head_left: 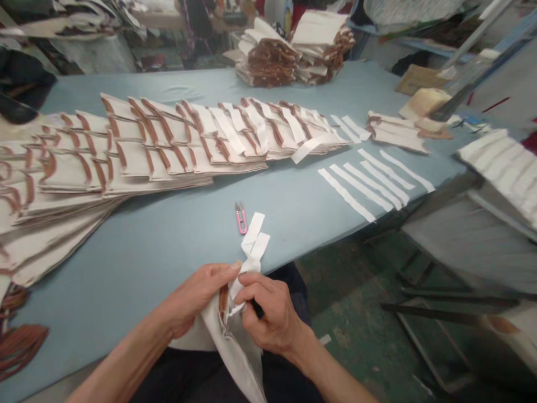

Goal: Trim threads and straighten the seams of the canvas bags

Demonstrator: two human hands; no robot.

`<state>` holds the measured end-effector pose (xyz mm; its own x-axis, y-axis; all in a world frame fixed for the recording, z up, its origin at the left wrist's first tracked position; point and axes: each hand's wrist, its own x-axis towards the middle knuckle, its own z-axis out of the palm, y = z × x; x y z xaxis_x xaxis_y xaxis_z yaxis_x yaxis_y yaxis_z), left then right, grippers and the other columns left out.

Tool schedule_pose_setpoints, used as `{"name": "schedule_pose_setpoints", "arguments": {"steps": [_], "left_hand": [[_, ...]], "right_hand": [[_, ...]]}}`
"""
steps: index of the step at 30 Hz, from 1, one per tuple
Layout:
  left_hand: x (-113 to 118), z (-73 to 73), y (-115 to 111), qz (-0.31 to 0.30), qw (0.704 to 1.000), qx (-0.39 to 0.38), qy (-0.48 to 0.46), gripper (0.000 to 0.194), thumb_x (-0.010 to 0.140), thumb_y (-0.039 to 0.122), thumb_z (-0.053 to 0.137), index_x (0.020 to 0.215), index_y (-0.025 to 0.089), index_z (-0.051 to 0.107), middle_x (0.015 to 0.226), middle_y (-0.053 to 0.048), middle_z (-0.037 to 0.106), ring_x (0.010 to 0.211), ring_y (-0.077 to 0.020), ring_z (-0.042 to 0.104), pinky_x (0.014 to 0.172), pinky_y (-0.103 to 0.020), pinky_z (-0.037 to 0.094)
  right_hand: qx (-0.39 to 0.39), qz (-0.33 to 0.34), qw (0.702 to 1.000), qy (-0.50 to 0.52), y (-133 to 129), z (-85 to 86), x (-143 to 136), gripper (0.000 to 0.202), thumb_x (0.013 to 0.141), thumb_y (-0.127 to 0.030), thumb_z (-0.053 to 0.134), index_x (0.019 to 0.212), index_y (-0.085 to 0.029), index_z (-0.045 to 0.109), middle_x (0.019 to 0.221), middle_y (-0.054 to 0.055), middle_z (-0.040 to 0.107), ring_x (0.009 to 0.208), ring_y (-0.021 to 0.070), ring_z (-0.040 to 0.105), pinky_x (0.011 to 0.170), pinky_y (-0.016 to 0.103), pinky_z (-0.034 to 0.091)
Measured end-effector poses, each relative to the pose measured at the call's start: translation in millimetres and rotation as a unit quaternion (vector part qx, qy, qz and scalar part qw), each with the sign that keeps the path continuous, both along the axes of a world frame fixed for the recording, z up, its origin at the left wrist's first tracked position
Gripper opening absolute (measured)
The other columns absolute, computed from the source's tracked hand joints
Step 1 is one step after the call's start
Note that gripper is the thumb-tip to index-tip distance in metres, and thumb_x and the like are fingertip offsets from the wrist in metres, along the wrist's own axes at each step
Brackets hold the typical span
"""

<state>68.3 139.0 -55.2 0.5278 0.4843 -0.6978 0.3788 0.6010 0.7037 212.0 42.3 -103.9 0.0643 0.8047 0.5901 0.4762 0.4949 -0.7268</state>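
A cream fabric piece [232, 358] with a brown inner edge hangs over my lap at the table's near side. My left hand [197, 296] is closed on its upper edge, thumb on top. My right hand [268, 308] pinches a white fabric strip [253, 260] against the opening of the piece; the fingertips partly hide the spot. The strip's two loose ends lie folded on the table beyond my fingers. Just past them rests a pair of pink thread snips [240, 218], touched by neither hand.
Overlapping cream pieces with brown edges [168, 140] run along the blue table [180, 224]. Several white strips [356, 187] lie at the right. Two fabric stacks [271, 59] stand at the back, and brown cord bundles [20, 347] lie at the left edge.
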Motion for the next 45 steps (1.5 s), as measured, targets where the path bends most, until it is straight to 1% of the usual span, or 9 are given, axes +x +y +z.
{"name": "schedule_pose_setpoints", "arguments": {"steps": [5, 8, 12, 16, 23, 31, 37, 41, 45], "left_hand": [[3, -3.8, 0, 0.053, 0.999, -0.010, 0.006, 0.061, 0.054, 0.066, 0.091, 0.072, 0.017, 0.062, 0.054, 0.005, 0.057, 0.049, -0.0086, 0.045, 0.048, -0.019, 0.037], [4, -4.4, 0, 0.072, 0.997, 0.001, 0.012, 0.060, 0.054, 0.066, 0.091, 0.072, 0.017, 0.062, 0.052, 0.006, 0.055, 0.048, -0.0073, 0.042, 0.048, -0.018, 0.036], [3, -4.3, -1, 0.067, 0.998, 0.012, 0.015, 0.060, 0.056, 0.068, 0.089, 0.071, 0.016, 0.064, 0.050, 0.004, 0.058, 0.045, -0.0080, 0.043, 0.046, -0.019, 0.034], [2, -6.4, -4, 0.056, 0.998, 0.037, 0.014, 0.057, 0.060, 0.068, 0.087, 0.070, 0.015, 0.066, 0.048, 0.004, 0.058, 0.044, -0.0079, 0.043, 0.045, -0.019, 0.031], [3, -11.7, -11, 0.053, 0.995, 0.082, -0.005, 0.050, 0.066, 0.064, 0.082, 0.067, 0.016, 0.066, 0.052, 0.004, 0.059, 0.047, -0.0089, 0.045, 0.048, -0.020, 0.033], [4, -13.4, -14, 0.052, 0.992, 0.107, -0.032, 0.044, 0.069, 0.060, 0.077, 0.066, 0.017, 0.065, 0.052, 0.004, 0.058, 0.047, -0.0094, 0.046, 0.048, -0.022, 0.033], [2, -13.4, -15, 0.073, 0.990, 0.114, -0.041, 0.040, 0.067, 0.056, 0.075, 0.063, 0.018, 0.065, 0.049, 0.004, 0.058, 0.044, -0.0095, 0.044, 0.047, -0.022, 0.031], [-1, -11.7, -13, 0.103, 0.987, 0.116, -0.038, 0.041, 0.065, 0.056, 0.076, 0.063, 0.017, 0.066, 0.049, 0.003, 0.059, 0.045, -0.0101, 0.045, 0.048, -0.022, 0.031], [-6, -8.1, -4, 0.124, 0.984, 0.125, -0.035, 0.040, 0.064, 0.055, 0.079, 0.061, 0.017, 0.066, 0.049, 0.002, 0.059, 0.045, -0.0103, 0.046, 0.048, -0.022, 0.031]], "right_hand": [[-0.040, -0.007, 0.999, 0.036, -4, 1.9, -5, 0.021, 0.086, -0.007, 0.050, 0.089, -0.022, 0.064, 0.091, 0.007, 0.074, 0.082, 0.0168, 0.074, 0.070, 0.026, 0.061], [-0.029, -0.006, 1.000, 0.008, -12, 3.0, -5, 0.024, 0.091, -0.008, 0.051, 0.107, -0.020, 0.065, 0.100, 0.010, 0.077, 0.089, 0.0198, 0.076, 0.075, 0.029, 0.061], [-0.065, -0.062, 0.995, 0.041, -29, -3.3, 3, 0.035, 0.100, -0.021, 0.050, 0.134, -0.019, 0.054, 0.093, 0.006, 0.080, 0.066, 0.0157, 0.072, 0.064, 0.027, 0.058], [-0.285, -0.162, 0.935, 0.136, -29, -3.9, 19, 0.034, 0.105, -0.041, 0.042, 0.118, -0.018, 0.062, 0.070, 0.001, 0.074, 0.059, 0.0163, 0.068, 0.055, 0.025, 0.050], [-0.399, -0.180, 0.899, 0.034, 8, 16.6, 9, 0.028, 0.092, -0.049, 0.064, 0.095, -0.023, 0.074, 0.072, 0.000, 0.076, 0.062, 0.0192, 0.068, 0.062, 0.029, 0.040], [-0.338, -0.202, 0.919, 0.026, 27, 23.6, 16, 0.020, 0.082, -0.040, 0.071, 0.092, -0.022, 0.073, 0.095, 0.005, 0.073, 0.093, 0.0252, 0.067, 0.083, 0.035, 0.043], [-0.318, -0.129, 0.925, 0.164, 52, 5.7, 29, 0.020, 0.085, -0.039, 0.068, 0.075, -0.022, 0.067, 0.073, -0.002, 0.066, 0.070, 0.0169, 0.058, 0.070, 0.029, 0.046], [-0.313, -0.107, 0.893, 0.307, 71, -10.9, 56, 0.033, 0.100, -0.049, 0.061, 0.094, -0.017, 0.067, 0.085, 0.001, 0.069, 0.070, 0.0146, 0.062, 0.059, 0.025, 0.050], [-0.313, -0.105, 0.861, 0.387, 89, -12.5, 96, 0.031, 0.104, -0.042, 0.064, 0.121, -0.015, 0.066, 0.112, 0.007, 0.070, 0.088, 0.0182, 0.070, 0.076, 0.035, 0.062]]}}
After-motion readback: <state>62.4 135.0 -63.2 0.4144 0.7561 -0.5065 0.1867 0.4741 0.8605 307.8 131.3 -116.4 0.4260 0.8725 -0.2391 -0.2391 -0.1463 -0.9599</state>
